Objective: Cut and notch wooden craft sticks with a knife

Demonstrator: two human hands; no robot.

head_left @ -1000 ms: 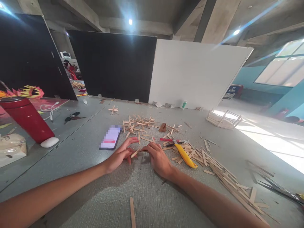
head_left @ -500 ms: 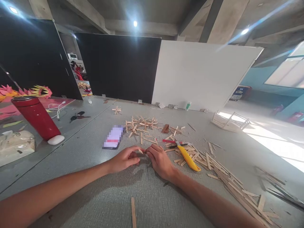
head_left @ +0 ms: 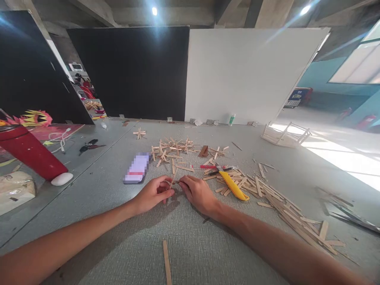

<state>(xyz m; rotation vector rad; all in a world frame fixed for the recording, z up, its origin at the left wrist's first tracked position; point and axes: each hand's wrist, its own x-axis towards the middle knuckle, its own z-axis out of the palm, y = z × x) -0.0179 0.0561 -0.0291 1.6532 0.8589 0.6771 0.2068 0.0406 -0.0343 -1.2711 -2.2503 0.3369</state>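
Between the thumb and fingers of my left hand [head_left: 154, 194] is a thin wooden craft stick [head_left: 173, 177], tilted and seen nearly edge-on. My right hand [head_left: 199, 194] is closed in a pinch right beside it. A small dark tip shows at its fingertips against the stick, too small to name. One loose craft stick lies on the table in front of me, below both hands. Past my right hand, a yellow-handled cutter [head_left: 234, 186] rests on a heap of craft sticks [head_left: 279, 206].
A phone [head_left: 137, 168] lies beyond my left hand. Small star-like stick pieces [head_left: 175, 146] are clustered behind the hands. At left stand a red flask [head_left: 35, 152] and a tissue pack [head_left: 16, 190]. Scissors [head_left: 353, 217] lie far right. Black and white panels [head_left: 237, 75] border the table's back.
The craft stick in my left hand has turned from lying low to standing more upright. My right hand stays closed beside it. The view has shifted slightly.
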